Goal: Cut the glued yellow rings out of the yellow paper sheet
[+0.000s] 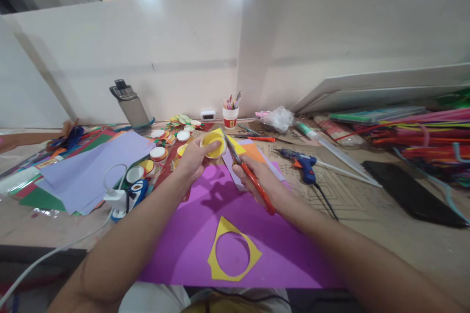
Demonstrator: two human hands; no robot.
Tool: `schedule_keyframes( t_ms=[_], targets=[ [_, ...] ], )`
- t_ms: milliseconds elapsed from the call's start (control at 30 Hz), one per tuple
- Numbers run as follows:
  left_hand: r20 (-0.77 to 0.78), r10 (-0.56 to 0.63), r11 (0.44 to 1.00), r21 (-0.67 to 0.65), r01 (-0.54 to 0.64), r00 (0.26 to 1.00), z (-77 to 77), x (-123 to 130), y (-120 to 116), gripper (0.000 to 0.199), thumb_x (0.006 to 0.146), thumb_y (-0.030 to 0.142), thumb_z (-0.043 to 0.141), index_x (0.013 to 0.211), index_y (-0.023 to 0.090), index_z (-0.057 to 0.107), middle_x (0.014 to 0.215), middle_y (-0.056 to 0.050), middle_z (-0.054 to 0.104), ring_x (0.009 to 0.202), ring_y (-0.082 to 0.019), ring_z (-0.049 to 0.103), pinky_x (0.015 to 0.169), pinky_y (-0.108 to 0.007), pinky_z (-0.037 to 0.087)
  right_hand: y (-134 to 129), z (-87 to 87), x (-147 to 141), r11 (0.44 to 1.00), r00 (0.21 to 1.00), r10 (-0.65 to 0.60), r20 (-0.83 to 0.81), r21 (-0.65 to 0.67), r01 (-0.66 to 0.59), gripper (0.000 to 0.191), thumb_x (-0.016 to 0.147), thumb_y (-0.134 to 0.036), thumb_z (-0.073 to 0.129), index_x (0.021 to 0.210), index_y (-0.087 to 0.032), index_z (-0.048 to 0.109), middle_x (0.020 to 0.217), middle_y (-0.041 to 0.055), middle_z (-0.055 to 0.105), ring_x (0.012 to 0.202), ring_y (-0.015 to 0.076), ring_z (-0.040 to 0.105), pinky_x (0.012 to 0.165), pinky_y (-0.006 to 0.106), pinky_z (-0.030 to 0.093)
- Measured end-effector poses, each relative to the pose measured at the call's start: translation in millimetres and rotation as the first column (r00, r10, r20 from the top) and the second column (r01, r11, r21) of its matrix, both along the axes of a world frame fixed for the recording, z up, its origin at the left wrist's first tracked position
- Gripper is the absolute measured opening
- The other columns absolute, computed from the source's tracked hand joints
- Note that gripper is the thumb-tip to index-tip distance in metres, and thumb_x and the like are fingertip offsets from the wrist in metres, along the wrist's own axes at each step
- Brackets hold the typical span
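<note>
My left hand (pixel 193 159) grips a round, shallow lid (pixel 206 152) with a white rim and a yellow face, its thumb pressed on the yellow. Yellow paper (pixel 235 145) sticks out behind it. In my right hand (pixel 262 176) is a pair of scissors (pixel 253 183) with red handles. The blades point up and away, close beside the lid's right edge; whether they touch it I cannot tell. Below, on the purple sheet (pixel 183 249), lies a yellow paper offcut (pixel 219 270) with a round hole.
Left lie several lids (pixel 158 153), coloured paper (pixel 95 166) and a charger (pixel 115 199) with its cable. A bottle (pixel 132 110) and a pencil cup (pixel 230 117) stand near the wall. Right are a glue gun (pixel 306 166), a black flat object (pixel 407 190) and pipe cleaners (pixel 433 127). Another person's arm (pixel 33 139) reaches in left.
</note>
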State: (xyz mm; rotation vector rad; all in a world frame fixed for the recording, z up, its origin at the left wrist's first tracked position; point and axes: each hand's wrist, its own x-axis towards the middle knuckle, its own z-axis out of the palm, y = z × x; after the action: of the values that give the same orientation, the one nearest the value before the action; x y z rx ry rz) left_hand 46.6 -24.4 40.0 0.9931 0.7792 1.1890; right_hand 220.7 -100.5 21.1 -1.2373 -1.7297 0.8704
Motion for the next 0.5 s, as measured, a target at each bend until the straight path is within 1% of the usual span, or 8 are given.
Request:
schedule_keyframes(
  t_ms=[133, 267, 400, 500],
  targets=[
    [-0.012, -0.019, 1.0, -0.006, 0.019, 1.0, 1.8, -1.8, 1.1, 0.043, 0.052, 0.023, 0.091, 0.088, 0.015, 0.069, 0.081, -0.002, 0.07, 0.066, -0.013, 0.065, 0.058, -0.023, 0.054, -1.5, 2.5, 0.8, 1.0, 0.999, -0.013, 0.033, 0.027, 0.012, 0.031, 0.091, -0.05, 0.05, 0.076, -0.023, 0.048, 0.065, -0.0014, 0.052, 0.057, 0.0133, 0.045, 0.053, 0.028, 0.034],
    [-0.031, -0.055, 0.998, -0.01, 0.055, 0.998, 4.6, -4.5, 1.9, 0.04, 0.053, 0.021, 0.09, 0.087, 0.015, 0.07, 0.08, -0.003, 0.071, 0.065, -0.012, 0.064, 0.057, -0.021, 0.053, -2.8, 3.3, 1.3, 1.0, 0.998, -0.004, 0.059, 0.023, 0.003, 0.034, 0.091, -0.053, 0.048, 0.077, -0.022, 0.05, 0.067, -0.001, 0.053, 0.059, 0.0144, 0.046, 0.056, 0.029, 0.034],
    [0.004, -0.006, 1.0, -0.025, 0.007, 1.0, 4.6, -4.5, 2.9, 0.037, 0.056, 0.02, 0.089, 0.088, 0.015, 0.071, 0.082, -0.002, 0.071, 0.066, -0.012, 0.065, 0.06, -0.022, 0.055, -3.2, 3.2, 1.1, 1.0, 0.999, 0.0, 0.049, 0.026, -0.001, 0.035, 0.092, -0.053, 0.049, 0.076, -0.022, 0.05, 0.069, -0.0007, 0.054, 0.061, 0.0146, 0.046, 0.058, 0.029, 0.033],
    [0.065, 0.071, 0.997, -0.046, -0.068, 0.995, 2.4, -1.8, 3.1, 0.035, 0.056, 0.016, 0.088, 0.086, 0.016, 0.069, 0.081, -0.001, 0.07, 0.064, -0.01, 0.063, 0.055, -0.019, 0.052, -4.1, 4.4, 0.5, 1.0, 0.998, -0.019, 0.06, 0.026, 0.017, 0.034, 0.092, -0.051, 0.05, 0.074, -0.022, 0.048, 0.067, -0.0009, 0.052, 0.06, 0.0144, 0.045, 0.057, 0.029, 0.031]
  ],
)
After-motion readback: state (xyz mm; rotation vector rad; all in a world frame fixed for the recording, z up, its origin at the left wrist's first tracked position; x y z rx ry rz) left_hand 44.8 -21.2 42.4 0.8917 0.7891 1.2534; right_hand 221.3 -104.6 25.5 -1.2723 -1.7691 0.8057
